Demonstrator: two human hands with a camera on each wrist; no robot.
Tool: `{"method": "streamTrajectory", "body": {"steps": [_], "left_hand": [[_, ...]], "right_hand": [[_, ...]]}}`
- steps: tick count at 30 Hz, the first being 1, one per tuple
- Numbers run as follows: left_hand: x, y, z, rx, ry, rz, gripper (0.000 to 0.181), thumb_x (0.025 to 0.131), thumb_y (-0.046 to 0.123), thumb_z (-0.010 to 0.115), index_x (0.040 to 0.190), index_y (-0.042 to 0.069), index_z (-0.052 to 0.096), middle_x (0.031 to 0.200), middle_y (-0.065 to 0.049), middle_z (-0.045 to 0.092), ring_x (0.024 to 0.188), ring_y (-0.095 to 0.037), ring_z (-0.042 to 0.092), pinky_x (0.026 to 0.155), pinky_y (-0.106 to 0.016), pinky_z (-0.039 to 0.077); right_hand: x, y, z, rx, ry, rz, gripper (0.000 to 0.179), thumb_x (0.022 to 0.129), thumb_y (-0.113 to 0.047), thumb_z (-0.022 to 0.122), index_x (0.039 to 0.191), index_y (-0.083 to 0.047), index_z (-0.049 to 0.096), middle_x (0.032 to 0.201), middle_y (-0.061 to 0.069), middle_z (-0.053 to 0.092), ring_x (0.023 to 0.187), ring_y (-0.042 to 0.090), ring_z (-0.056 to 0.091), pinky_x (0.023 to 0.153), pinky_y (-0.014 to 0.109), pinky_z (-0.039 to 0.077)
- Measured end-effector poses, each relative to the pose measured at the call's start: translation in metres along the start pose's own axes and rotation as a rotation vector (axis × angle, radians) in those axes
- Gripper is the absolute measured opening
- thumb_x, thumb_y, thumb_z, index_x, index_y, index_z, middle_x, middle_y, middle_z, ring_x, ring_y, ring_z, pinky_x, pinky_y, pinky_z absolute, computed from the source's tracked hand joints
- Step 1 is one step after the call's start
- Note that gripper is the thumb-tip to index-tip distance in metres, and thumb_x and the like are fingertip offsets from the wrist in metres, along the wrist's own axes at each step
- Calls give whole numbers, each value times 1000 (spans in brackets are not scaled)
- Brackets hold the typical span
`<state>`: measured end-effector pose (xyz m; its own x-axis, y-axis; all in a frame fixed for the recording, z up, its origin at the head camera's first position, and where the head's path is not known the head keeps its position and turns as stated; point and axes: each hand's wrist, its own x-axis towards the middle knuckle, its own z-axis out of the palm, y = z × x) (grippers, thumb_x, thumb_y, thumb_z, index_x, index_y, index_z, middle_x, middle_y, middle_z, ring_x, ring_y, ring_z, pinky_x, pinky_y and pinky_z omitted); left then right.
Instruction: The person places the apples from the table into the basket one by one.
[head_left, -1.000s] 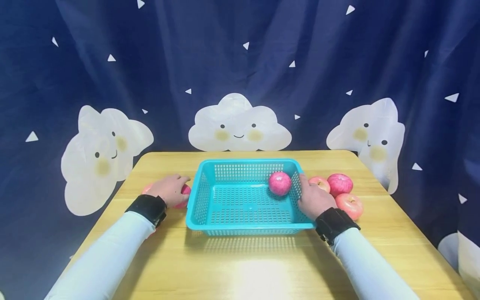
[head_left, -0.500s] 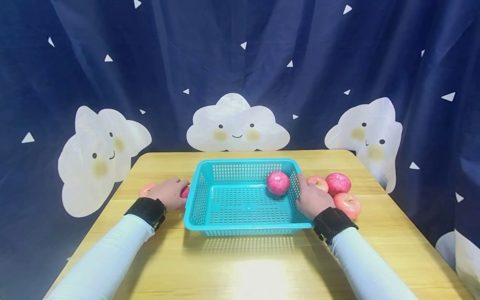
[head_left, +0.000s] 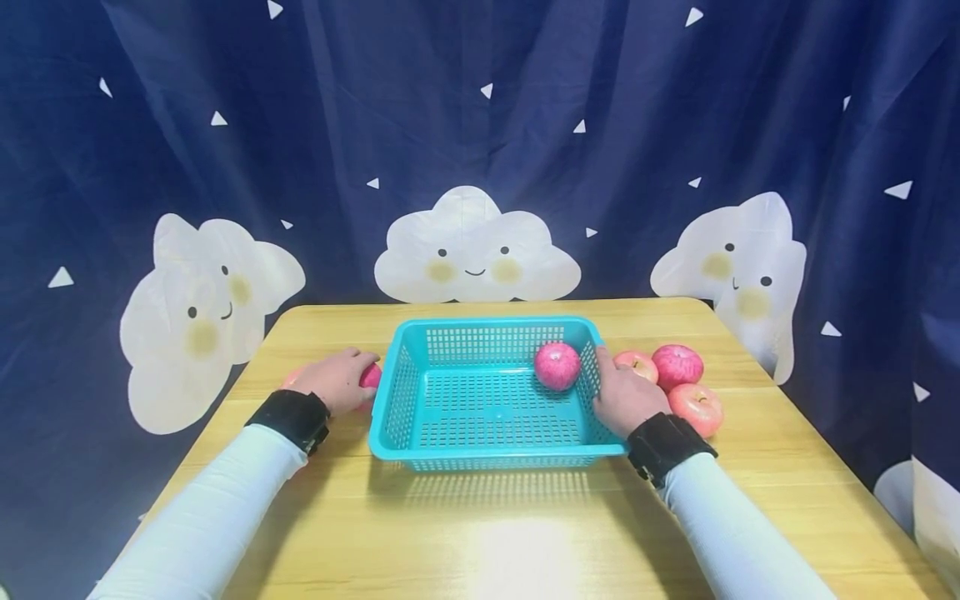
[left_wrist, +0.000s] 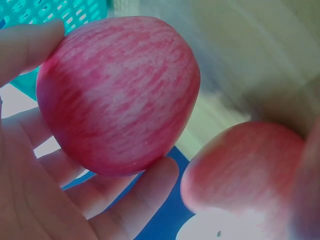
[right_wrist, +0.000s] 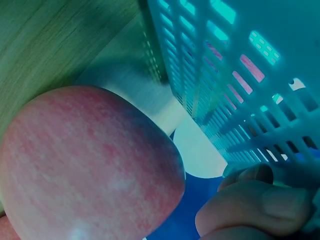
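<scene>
A turquoise plastic basket [head_left: 495,452] with slotted walls stands mid-table, one pink-red apple [head_left: 557,367] inside it near the right end. Just left of the basket, my left hand [head_left: 333,382] grips another pink-red apple [left_wrist: 120,95], thumb on one side and fingers curled round the other. A paler apple [left_wrist: 245,170] lies close by, mostly covered by that hand in the head view. My right hand [head_left: 630,400] holds the basket's right side at the rim, its fingers [right_wrist: 250,207] against the slotted wall.
To the right of my right hand, three apples sit together: a pale one [head_left: 637,367], a deeper pink one [head_left: 678,367] and a pale red one [head_left: 697,408]. The wooden table [head_left: 420,533] ends at a dark blue curtain [head_left: 480,125] with clouds.
My left hand stays at the apple left of the basket, with only slight shifts of its fingers. My right hand and the basket keep their places; the view drifts slightly.
</scene>
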<state>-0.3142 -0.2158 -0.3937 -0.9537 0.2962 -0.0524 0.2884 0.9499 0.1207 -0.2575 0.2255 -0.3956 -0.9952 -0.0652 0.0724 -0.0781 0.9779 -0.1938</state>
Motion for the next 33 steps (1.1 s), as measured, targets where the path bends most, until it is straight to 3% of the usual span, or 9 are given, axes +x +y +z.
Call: {"method": "streamTrajectory", "body": {"steps": [18, 28, 33], "left_hand": [[-2, 12, -39, 2, 36, -7, 71, 86, 38, 76, 147, 12, 51, 129, -15, 58, 110, -37, 56, 87, -56, 54], [8, 16, -55, 80, 80, 43, 67, 86, 36, 74, 145, 11, 54, 132, -17, 58, 111, -37, 56, 87, -57, 53], [9, 24, -64, 91, 94, 58, 66, 86, 35, 75, 143, 10, 55, 127, -17, 58, 108, -37, 58, 84, -55, 54]], "right_hand": [[-1, 0, -1, 18, -12, 5, 81, 92, -19, 65, 158, 0, 23, 122, 29, 63, 94, 41, 68, 65, 55, 56], [0, 1, 0, 6, 7, 6, 76, 91, -16, 60, 157, 1, 26, 115, 28, 64, 87, 40, 69, 61, 53, 54], [-1, 1, -1, 15, -1, 11, 76, 92, -15, 59, 158, 1, 25, 115, 28, 64, 88, 40, 68, 62, 53, 54]]}}
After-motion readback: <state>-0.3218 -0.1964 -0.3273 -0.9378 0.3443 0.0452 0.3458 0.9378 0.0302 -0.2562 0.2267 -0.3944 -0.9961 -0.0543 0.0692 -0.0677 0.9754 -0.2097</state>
